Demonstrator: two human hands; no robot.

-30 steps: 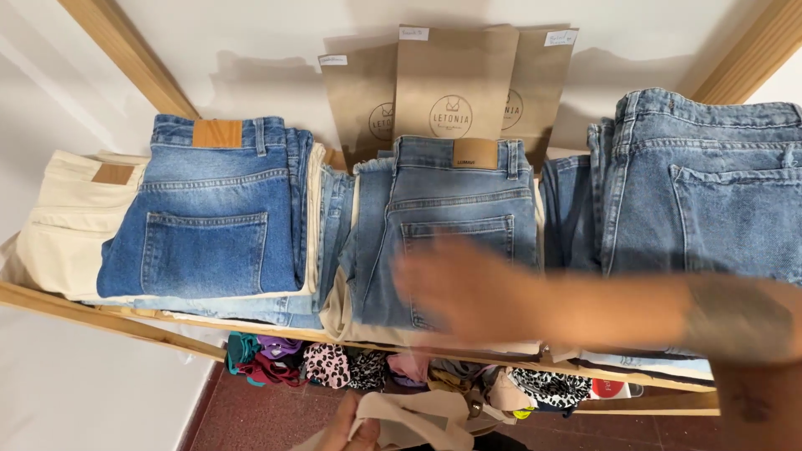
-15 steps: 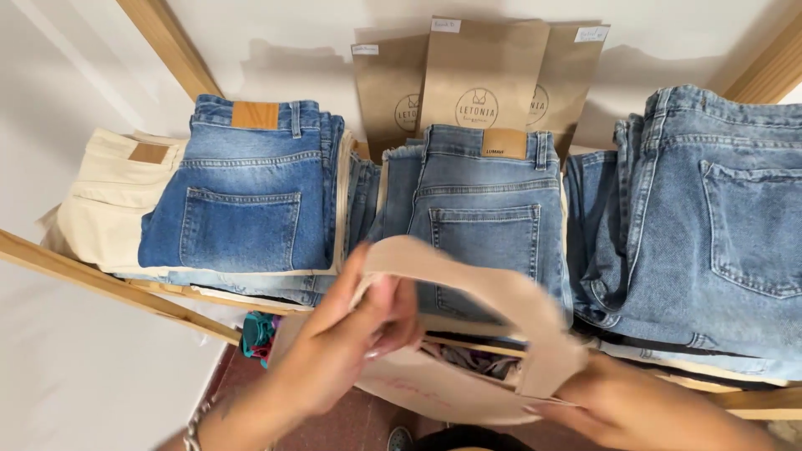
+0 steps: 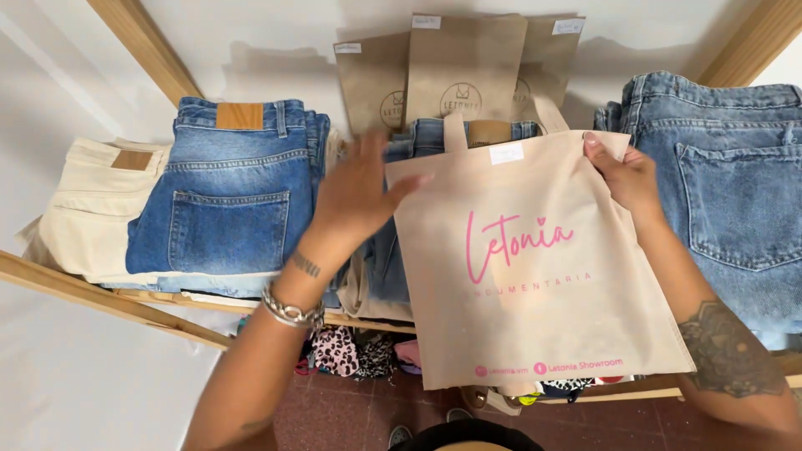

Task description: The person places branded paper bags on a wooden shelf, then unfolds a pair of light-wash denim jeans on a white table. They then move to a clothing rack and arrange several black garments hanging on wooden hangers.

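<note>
Beige non-woven fabric formed the tote bag (image 3: pixel 535 259), which lay flat over the middle stack of blue jeans (image 3: pixel 418 138) on the wooden shelf (image 3: pixel 100 296), its lower edge overhanging the shelf's front edge. The bag carried pink lettering and a small white tag near its top hem.

The right hand (image 3: pixel 622 171) held the bag's upper right corner, fingers (image 3: pixel 595 142) curled over the hem in a closed pinch. The left hand (image 3: pixel 359 188) rested at the bag's upper left edge, palm down and fingers spread wide open; it touched the fabric but gripped nothing that could be seen. A silver bracelet (image 3: pixel 292 311) sat on the left wrist.

Toward the shelf's left end lay a folded blue pair of jeans (image 3: pixel 238 196) beside a cream pair (image 3: pixel 92 205). A lighter denim stack (image 3: pixel 735 192) occupied the right end. Three brown paper bags (image 3: pixel 464 67) stood upright along the back edge against the wall.

Judgement: the step in hand appeared to be spreading and squaring the bag flat on the stack. A further move would likely call for a firmer hold by the left hand on the opposite corner.
</note>
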